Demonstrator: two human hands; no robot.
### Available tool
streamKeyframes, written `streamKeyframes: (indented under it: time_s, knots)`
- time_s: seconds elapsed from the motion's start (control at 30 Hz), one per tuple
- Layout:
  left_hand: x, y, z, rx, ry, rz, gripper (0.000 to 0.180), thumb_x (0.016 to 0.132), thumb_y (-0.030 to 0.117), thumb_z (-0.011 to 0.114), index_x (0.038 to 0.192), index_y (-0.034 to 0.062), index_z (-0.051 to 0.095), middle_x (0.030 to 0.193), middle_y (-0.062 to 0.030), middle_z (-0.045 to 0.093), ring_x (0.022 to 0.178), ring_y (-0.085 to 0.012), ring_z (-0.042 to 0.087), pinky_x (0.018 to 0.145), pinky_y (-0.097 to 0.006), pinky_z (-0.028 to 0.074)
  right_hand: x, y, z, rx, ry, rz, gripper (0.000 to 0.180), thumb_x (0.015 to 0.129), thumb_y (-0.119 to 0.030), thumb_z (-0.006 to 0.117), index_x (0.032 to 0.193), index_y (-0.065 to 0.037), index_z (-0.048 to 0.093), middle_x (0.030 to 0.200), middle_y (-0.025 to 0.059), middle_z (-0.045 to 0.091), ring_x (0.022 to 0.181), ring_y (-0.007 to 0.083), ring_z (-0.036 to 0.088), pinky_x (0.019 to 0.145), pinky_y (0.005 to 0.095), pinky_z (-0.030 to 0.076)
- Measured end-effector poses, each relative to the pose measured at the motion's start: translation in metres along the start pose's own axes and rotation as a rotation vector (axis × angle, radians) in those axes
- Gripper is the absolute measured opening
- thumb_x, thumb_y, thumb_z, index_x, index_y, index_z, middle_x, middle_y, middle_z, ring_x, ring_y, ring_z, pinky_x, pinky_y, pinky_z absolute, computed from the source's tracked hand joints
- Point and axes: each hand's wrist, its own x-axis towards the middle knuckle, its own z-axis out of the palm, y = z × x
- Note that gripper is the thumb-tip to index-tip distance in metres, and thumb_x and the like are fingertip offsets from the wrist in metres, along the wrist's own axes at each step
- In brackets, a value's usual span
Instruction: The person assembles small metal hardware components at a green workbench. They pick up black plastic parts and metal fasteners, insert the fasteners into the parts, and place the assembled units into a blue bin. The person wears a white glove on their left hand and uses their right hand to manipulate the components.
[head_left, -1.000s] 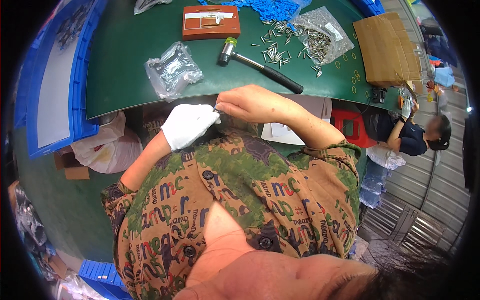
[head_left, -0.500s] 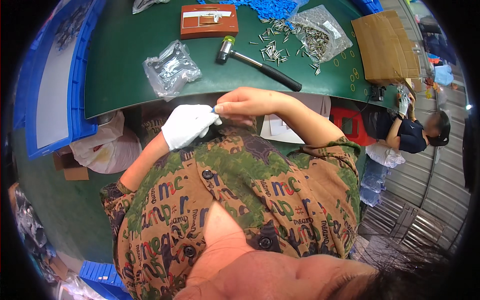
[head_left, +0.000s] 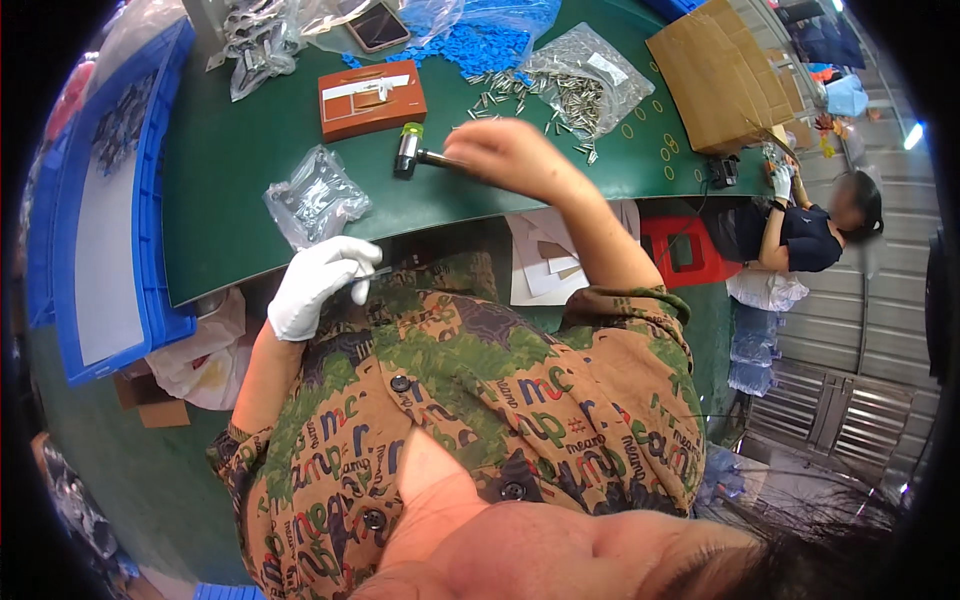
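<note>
Left hand in a white glove, fingers curled together, pinching one small thin metal piece at the fingertips — held just off the near edge of the green work table, over the patterned shirt.

Right hand bare, out over the green work table, fingers bent down and close together on the dark handle of the one small hammer with a yellow-green head cap; blurred, so cannot tell how firmly closed around it.

One clear plastic bag of metal parts lying on the table left of the hammer, between it and the gloved hand. One red-brown flat box just beyond the hammer. One loose scatter of small silver pins beyond the right hand, spilling from one clear bag of pins. One heap of small blue plastic pieces farther back — too many to count.
</note>
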Motion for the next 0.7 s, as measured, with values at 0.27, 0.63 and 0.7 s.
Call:
streamKeyframes:
  time_s: [0.27, 0.63, 0.7]
  knots:
    - [0.017, -0.02, 0.009, -0.134, 0.065, -0.021, 0.048, 0.101, 0.013, 0.062, 0.145, -0.005, 0.051, 0.098, -0.0082, 0.065, 0.09, -0.0153, 0.06, 0.088, -0.029, 0.047, 0.008, 0.049, -0.011, -0.45, 0.108, 0.025, 0.022, 0.098, -0.025, 0.067, 0.111, -0.01, 0.075, 0.105, 0.0095, 0.071, 0.095, 0.0335, 0.07, 0.083, 0.0427, 0.056]
    - [0.022, -0.024, 0.025, -0.139, 0.04, -0.049, 0.052, 0.109, 0.017, 0.051, 0.156, -0.0011, 0.038, 0.093, -0.0062, 0.064, 0.09, -0.0135, 0.062, 0.087, -0.028, 0.05, 0.035, 0.049, 0.016, -0.681, 0.043, -0.038, 0.02, 0.097, -0.027, 0.064, 0.106, -0.013, 0.077, 0.098, 0.0075, 0.07, 0.092, 0.0309, 0.07, 0.083, 0.047, 0.052]
    - [0.023, -0.021, 0.025, -0.119, 0.036, -0.064, 0.051, 0.109, 0.016, 0.05, 0.155, -0.0021, 0.038, 0.093, -0.0062, 0.065, 0.09, -0.0131, 0.062, 0.087, -0.028, 0.05, 0.036, 0.05, 0.017, -0.687, 0.045, -0.066, 0.019, 0.097, -0.025, 0.064, 0.106, -0.013, 0.077, 0.097, 0.0075, 0.07, 0.092, 0.0308, 0.07, 0.083, 0.0471, 0.052]
